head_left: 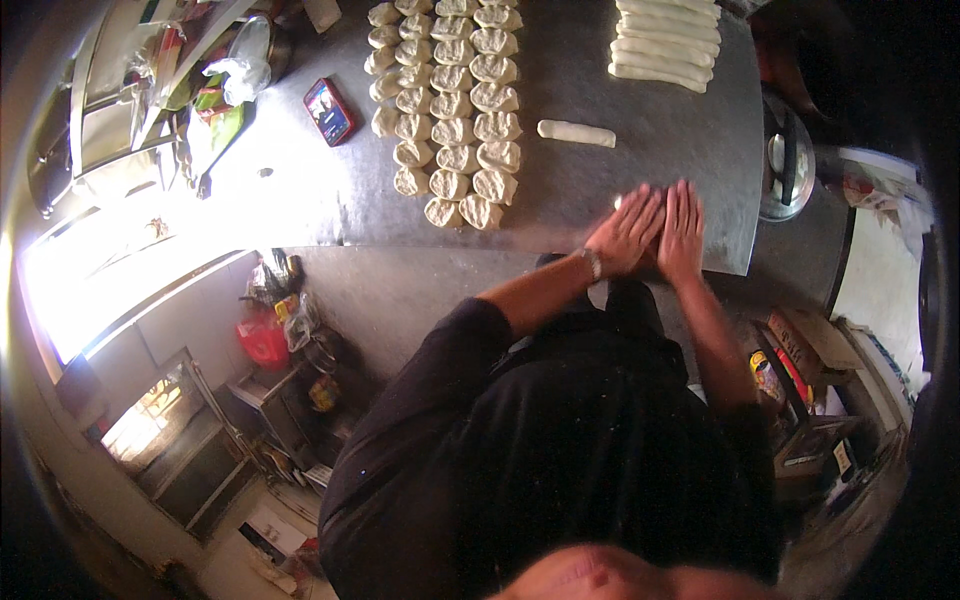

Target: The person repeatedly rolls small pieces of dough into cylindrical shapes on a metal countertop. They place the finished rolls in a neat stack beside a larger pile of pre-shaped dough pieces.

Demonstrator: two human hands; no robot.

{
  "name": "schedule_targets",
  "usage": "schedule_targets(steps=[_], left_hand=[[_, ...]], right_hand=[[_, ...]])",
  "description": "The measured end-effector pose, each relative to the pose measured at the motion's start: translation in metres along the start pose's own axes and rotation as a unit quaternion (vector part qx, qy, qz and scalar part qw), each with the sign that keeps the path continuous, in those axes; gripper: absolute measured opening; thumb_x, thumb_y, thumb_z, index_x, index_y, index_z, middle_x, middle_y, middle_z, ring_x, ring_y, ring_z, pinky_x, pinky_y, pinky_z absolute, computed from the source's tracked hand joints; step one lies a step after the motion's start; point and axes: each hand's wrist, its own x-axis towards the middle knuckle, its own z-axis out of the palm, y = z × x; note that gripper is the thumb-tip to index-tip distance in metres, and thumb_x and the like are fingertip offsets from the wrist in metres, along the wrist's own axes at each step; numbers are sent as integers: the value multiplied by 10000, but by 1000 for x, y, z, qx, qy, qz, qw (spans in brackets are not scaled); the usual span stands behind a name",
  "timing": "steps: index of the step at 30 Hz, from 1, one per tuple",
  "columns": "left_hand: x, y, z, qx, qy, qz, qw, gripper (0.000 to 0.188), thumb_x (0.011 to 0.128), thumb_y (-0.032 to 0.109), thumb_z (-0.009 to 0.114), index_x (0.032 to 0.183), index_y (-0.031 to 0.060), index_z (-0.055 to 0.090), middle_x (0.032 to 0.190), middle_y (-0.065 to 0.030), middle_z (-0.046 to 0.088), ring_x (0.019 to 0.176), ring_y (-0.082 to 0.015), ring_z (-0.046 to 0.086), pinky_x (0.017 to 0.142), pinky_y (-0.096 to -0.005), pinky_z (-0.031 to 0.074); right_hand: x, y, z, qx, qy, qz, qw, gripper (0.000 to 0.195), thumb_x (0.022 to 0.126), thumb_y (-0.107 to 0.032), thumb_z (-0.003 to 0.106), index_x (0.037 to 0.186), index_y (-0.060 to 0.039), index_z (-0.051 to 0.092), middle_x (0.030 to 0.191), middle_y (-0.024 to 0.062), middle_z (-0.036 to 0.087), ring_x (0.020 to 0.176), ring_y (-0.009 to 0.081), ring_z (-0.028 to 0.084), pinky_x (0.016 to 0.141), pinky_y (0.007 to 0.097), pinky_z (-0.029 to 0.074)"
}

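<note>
My left hand [626, 231], with a metal band at the wrist, lies flat on the steel worktable near its front edge. Close beside it my right hand [680, 232] is also flat, fingers stretched forward and slightly blurred. A small white bit of dough [618, 202] peeks out at the left hand's outer edge; whatever else is under the palms is hidden. Ahead of the hands lies a single dough strip [576, 133]. Farther back, several smooth dough strips [664, 46] sit side by side. To the left, rows of flattened dough pieces [452, 114] cover part of the table.
The steel worktable [555, 191] ends at a front edge by my body. A phone [328, 112] in a red case lies left of the dough rows. Plastic bags [244, 67] stand at the back left. A round metal lid [787, 169] is beyond the right edge.
</note>
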Motion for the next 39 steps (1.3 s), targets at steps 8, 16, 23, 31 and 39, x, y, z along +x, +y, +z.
schedule_targets(steps=[8, 16, 23, 31, 39], left_hand=[[20, -23, 0, 16, -55, 33, 998, 754, 950, 491, 478, 1478, -37, 377, 1559, -238, 328, 1486, -390, 227, 1230, -488, 141], [-9, 2, -4, -24, -11, -5, 1000, 687, 973, 423, 444, 1468, -50, 387, 1568, -217, 324, 1482, -378, 251, 1230, -495, 142], [56, -41, -3, 46, -28, 10, 999, 625, 986, 348, 410, 1461, -58, 392, 1566, -222, 325, 1481, -363, 261, 1226, -496, 154], [-42, 5, -8, -128, 35, 58, 989, 678, 921, 324, 528, 1457, -68, 389, 1539, -253, 357, 1450, -385, 327, 1207, -483, 239], [64, -7, -13, 19, -77, 5, 997, 685, 983, 364, 404, 1497, -76, 300, 1597, -275, 201, 1489, -451, 158, 1228, -532, 78]], right_hand=[[13, 17, -7, -68, -68, -72, 993, 673, 1006, -363, 467, 1524, 14, 259, 1605, 197, 230, 1510, 328, 183, 1227, 500, 147], [-8, -3, -6, -15, -18, -8, 1000, 590, 977, -127, 456, 1514, 37, 275, 1596, 231, 236, 1497, 384, 198, 1215, 528, 175], [47, 24, -10, -78, -51, -63, 994, 618, 984, -166, 424, 1542, 3, 220, 1612, 198, 210, 1505, 342, 190, 1231, 494, 159], [-50, -7, -11, 1, -30, -43, 999, 707, 988, -355, 481, 1531, 24, 232, 1602, 243, 205, 1496, 406, 183, 1210, 538, 163], [47, 33, -12, -44, -17, -28, 998, 756, 942, -295, 600, 1531, 11, 238, 1620, 179, 201, 1515, 325, 159, 1240, 487, 116]])
